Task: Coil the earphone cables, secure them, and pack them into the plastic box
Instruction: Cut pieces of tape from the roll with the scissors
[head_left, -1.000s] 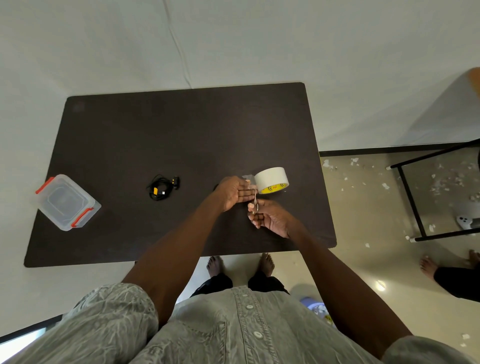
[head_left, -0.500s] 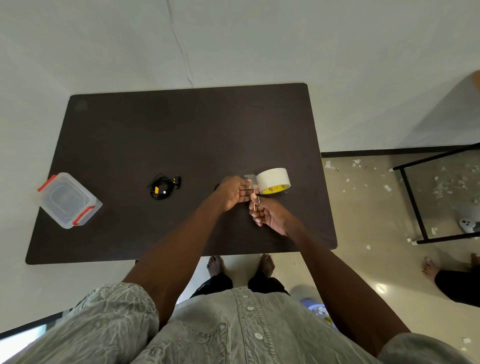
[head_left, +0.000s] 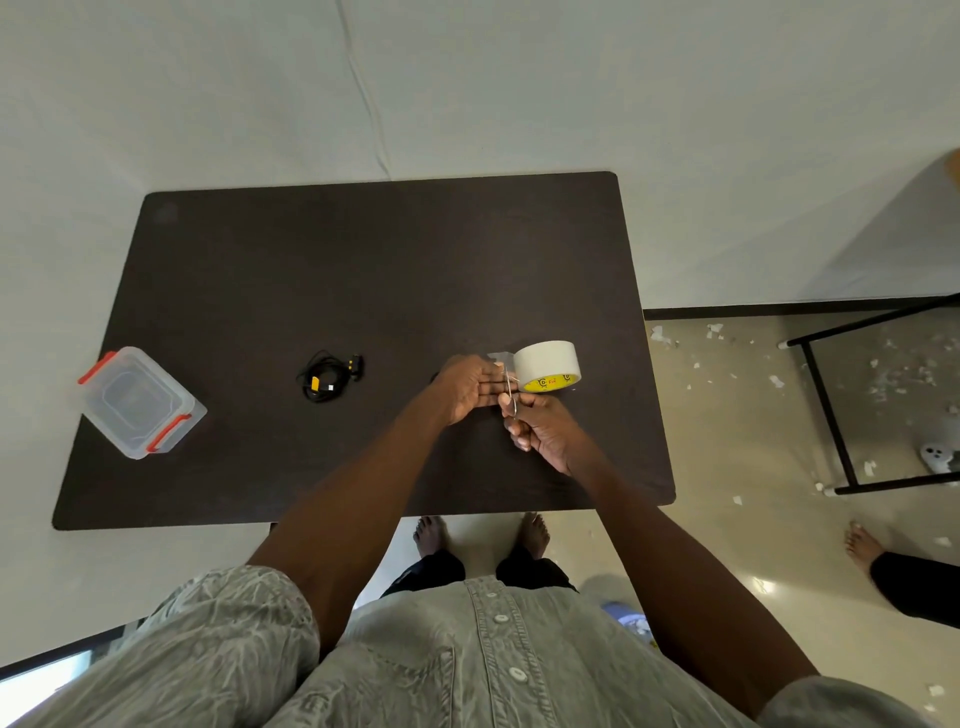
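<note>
A coiled black earphone cable (head_left: 327, 376) with a yellow tag lies on the dark table (head_left: 363, 270), left of my hands. The clear plastic box (head_left: 140, 402) with red latches sits closed near the table's left edge. A white tape roll (head_left: 548, 364) stands on its edge at the right. My left hand (head_left: 467, 387) pinches a short strip of tape (head_left: 498, 358) pulled from the roll. My right hand (head_left: 543, 431) grips small metal scissors (head_left: 511, 399), their blades at the strip between my left fingers and the roll.
The table's right edge is close to the tape roll. On the floor to the right stand a black metal frame (head_left: 826, 410) and scattered paper scraps. Another person's foot (head_left: 862, 543) shows at the lower right. My own feet are under the table's front edge.
My right hand with the scissors has crept slightly up toward the tape strip. My left hand, the roll, the cable and the box have stayed put.
</note>
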